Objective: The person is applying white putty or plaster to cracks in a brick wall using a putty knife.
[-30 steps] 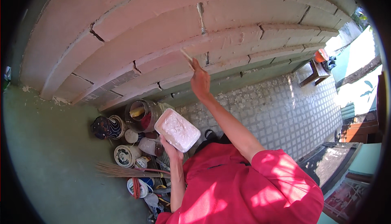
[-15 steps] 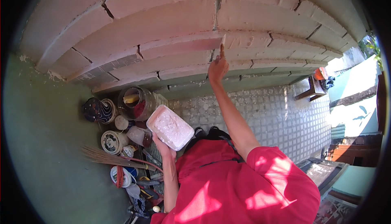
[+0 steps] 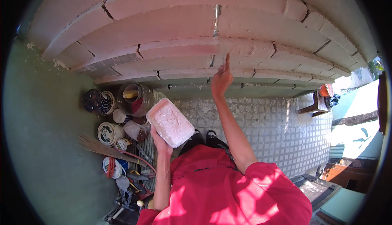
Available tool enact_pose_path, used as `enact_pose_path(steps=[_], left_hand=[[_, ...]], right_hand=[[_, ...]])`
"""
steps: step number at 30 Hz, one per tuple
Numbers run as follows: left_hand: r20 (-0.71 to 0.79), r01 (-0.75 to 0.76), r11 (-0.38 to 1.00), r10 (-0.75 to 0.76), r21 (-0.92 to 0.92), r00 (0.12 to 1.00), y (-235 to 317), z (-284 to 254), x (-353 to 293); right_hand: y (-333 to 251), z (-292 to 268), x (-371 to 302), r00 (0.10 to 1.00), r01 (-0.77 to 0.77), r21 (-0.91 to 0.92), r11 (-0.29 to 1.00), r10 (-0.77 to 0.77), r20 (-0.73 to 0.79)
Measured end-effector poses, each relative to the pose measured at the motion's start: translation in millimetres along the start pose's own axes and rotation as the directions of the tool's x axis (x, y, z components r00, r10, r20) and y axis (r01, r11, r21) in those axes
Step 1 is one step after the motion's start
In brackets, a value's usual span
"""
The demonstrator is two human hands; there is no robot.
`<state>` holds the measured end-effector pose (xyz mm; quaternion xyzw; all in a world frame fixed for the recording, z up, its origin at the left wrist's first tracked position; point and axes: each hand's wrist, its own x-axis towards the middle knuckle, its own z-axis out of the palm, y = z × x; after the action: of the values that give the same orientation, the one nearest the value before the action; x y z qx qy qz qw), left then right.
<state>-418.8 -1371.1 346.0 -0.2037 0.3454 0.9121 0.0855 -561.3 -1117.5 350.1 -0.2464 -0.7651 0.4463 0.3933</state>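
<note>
- A white rectangular plastic tub (image 3: 183, 140) of pale pink paste (image 3: 171, 120) is grasped by the left hand (image 3: 161, 142) at its near left side — open top up, presumably so that nothing spills.
- The right hand (image 3: 222, 82) is raised toward the far pale pink block-patterned wall (image 3: 163, 20); whether a slim tool is gripped there cannot be told.
- At left, a tan straw broom (image 3: 102, 147) and a round white plastic bucket (image 3: 107, 133) are set by the green wall (image 3: 61, 114) — seemingly out of the way.
</note>
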Motion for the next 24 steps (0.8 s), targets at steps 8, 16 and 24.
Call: enact_pose_path(steps=[8,16,24], left_hand=[[-0.064,-0.064,0.997,0.066,0.033,0.996,-20,3,-23],[-0.081,-0.124,0.992,0.127,0.038,0.989,-24,17,-42],[-0.097,-0.129,0.991,0.133,0.044,0.986,-15,15,-35]], right_hand=[[-15,17,9,0.992,-0.108,-0.008,0.994,0.108,0.059],[-34,58,-26,0.985,0.133,0.066,0.989,-0.139,0.098],[-4,3,-3,0.996,0.073,0.070,0.995,-0.077,0.048]])
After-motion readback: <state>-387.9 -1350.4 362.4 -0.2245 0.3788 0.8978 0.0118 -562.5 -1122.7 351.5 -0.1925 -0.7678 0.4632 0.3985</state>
